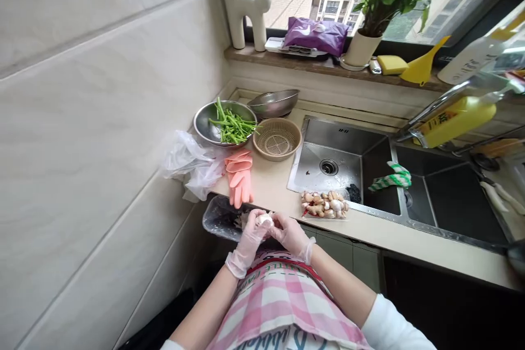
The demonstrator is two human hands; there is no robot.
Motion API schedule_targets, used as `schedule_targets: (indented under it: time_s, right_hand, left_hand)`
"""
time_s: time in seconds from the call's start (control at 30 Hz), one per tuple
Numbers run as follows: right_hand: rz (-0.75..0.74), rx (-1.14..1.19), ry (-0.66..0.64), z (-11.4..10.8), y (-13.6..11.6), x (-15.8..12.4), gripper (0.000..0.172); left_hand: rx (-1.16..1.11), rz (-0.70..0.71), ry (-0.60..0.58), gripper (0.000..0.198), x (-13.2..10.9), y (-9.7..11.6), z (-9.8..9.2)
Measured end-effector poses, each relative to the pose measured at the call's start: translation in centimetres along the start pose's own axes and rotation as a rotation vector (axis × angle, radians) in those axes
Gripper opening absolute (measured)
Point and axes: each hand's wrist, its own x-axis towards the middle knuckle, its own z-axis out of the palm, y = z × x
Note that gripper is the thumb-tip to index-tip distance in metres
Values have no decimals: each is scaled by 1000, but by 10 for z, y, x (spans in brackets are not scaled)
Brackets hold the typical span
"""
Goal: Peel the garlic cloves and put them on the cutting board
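Observation:
Both my hands wear thin clear gloves and meet close to my body, over a bin lined with a bag (219, 217). My left hand (252, 232) and my right hand (290, 234) are closed together on a small white garlic clove (263, 219), fingers pinching it. On the counter edge just to the right sits a clear tray of garlic cloves (325, 205).
Pink rubber gloves (239, 175) and a plastic bag (191, 163) lie on the counter. Behind them stand a steel bowl with green stalks (225, 123), an empty steel bowl (274, 102) and a tan strainer basket (277, 139). A double sink (361, 167) lies right, with a green-white cloth (391, 178).

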Motion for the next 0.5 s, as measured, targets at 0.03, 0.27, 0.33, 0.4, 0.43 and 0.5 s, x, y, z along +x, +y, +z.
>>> schedule_targets:
  time_s: [0.03, 0.27, 0.33, 0.4, 0.43, 0.5]
  right_hand:
    - [-18, -26, 0, -15, 1, -5, 25]
    - [9, -376, 73, -90, 27, -26, 16]
    - [64, -341, 82, -102, 40, -29, 17]
    - [151, -226, 91, -112, 52, -30, 18]
    - [183, -162, 97, -118, 57, -31, 17]
    - [194, -13, 112, -129, 65, -34, 17]
  left_hand:
    - [46, 27, 5, 43, 3, 2, 16]
    - [129, 61, 39, 26, 32, -10, 111]
    - [109, 0, 28, 28, 33, -21, 132]
    - [44, -68, 31, 31, 30, -30, 149]
    - [-9, -99, 39, 33, 28, -34, 156]
    - [-136, -150, 48, 37, 24, -36, 167]
